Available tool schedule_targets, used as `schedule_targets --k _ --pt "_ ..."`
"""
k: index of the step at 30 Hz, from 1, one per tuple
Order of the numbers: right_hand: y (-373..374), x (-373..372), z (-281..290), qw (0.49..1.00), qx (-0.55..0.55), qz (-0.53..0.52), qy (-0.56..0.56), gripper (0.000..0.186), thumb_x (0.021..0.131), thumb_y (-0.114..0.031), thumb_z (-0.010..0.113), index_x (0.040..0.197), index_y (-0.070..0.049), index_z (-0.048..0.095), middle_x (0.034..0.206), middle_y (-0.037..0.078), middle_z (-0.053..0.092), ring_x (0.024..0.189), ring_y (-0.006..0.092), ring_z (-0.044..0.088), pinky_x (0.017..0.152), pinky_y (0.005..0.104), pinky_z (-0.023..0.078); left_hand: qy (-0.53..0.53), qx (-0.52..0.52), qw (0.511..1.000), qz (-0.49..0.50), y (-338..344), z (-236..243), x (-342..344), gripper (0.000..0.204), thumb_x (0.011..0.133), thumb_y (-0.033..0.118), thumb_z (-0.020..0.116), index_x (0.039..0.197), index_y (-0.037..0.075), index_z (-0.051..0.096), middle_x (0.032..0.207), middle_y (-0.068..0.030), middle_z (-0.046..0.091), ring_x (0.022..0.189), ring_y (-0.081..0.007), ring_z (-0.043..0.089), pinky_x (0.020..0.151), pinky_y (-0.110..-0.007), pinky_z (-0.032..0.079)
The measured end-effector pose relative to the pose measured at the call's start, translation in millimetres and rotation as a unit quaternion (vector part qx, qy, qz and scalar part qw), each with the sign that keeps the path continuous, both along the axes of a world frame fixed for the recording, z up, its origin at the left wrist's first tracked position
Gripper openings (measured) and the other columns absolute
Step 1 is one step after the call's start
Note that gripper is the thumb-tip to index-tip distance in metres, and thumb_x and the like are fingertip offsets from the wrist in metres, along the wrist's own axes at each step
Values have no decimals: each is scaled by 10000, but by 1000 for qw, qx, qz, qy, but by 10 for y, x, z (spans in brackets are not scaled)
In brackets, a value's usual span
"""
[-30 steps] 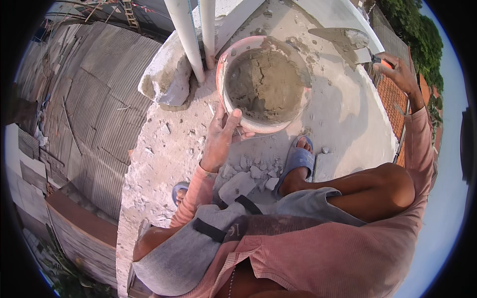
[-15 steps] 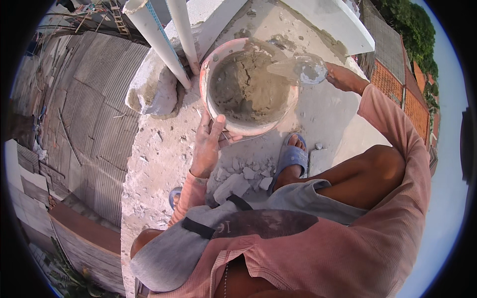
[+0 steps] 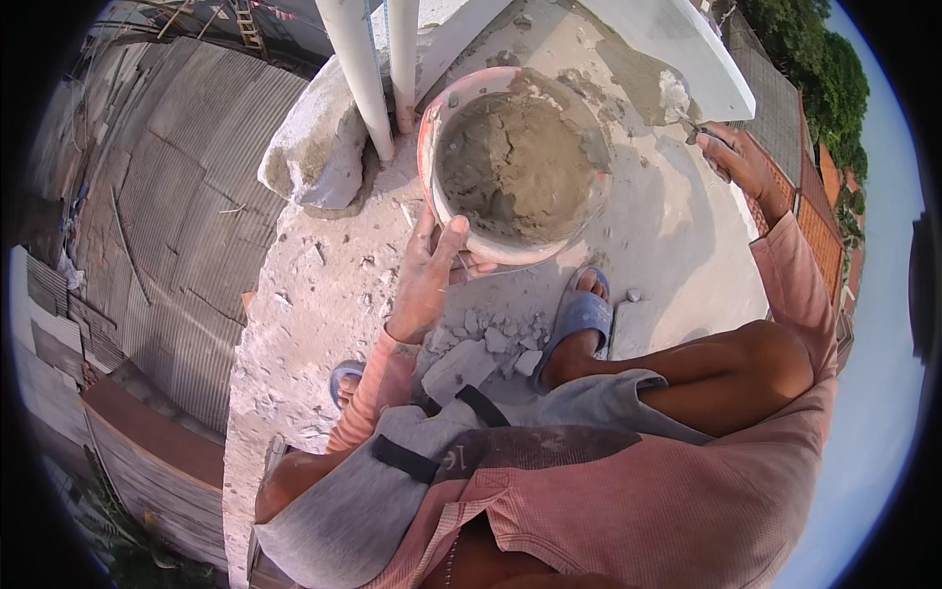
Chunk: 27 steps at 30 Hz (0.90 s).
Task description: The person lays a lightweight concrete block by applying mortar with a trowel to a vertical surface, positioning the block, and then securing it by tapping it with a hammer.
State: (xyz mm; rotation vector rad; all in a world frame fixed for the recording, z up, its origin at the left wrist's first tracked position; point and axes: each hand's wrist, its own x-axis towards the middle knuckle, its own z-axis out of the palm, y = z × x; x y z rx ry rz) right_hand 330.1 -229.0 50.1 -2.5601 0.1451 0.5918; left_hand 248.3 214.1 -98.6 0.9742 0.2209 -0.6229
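Observation:
A round bucket (image 3: 428, 167) with a pale, reddish-edged rim stands on the concrete ledge, holding wet grey mortar (image 3: 520, 162). My left hand (image 3: 428, 270) is closed on its near side, thumb up by the rim and fingers underneath. Out to the right, my right hand (image 3: 734, 159) grips the handle of a trowel (image 3: 674, 96). The trowel's mortar-smeared blade is over the wet mortar patch (image 3: 628, 74) at the foot of a white block (image 3: 677, 49). How far the blade touches the patch I cannot tell.
Two white pipes (image 3: 358, 83) rise beside a rough white block (image 3: 319, 157) at the left. Broken concrete chunks (image 3: 459, 368) lie between my sandalled feet. The ledge (image 3: 294, 294) drops off on the left above corrugated roofs (image 3: 196, 177); tiled roofs show beyond its right side.
My right hand has carried the trowel from above the bucket's right rim to the right, beside the white block. My left hand keeps its hold on the bucket.

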Motion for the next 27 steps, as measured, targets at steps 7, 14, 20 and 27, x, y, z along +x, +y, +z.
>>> schedule_targets --k 7,14,20,27 --pt "458 551 -243 990 18 48 128 566 980 -597 592 777 -72 651 489 -40 459 360 55 402 350 241 304 -3 13 1000 0 -63 -26 -31 658 1079 301 514 1617 109 188 1266 -128 613 939 -190 720 823 -325 644" --pt "-210 331 -125 984 -71 15 163 609 871 -673 674 752 -76 672 499 -24 469 395 94 465 370 287 350 -4 21 1000 6 -36 -49 -43 639 1082 296 504 1613 106 201 1246 -117 622 941 -185 716 816 -323 645" --pt "-1099 -160 -36 977 -178 -11 121 626 890 -667 664 778 -52 683 482 -30 451 390 82 460 381 256 332 -10 1 1000 5 -82 -69 -30 645 1078 309 521 1610 105 219 1259 -114 604 955 -176 707 817 -319 643" --pt "-227 -139 19 985 92 -130 71 444 967 -496 647 945 -55 703 587 -35 527 486 32 454 449 241 326 5 9 1000 10 -42 -86 -53 664 1076 314 528 1616 107 201 1255 -122 614 945 -182 712 820 -329 643"
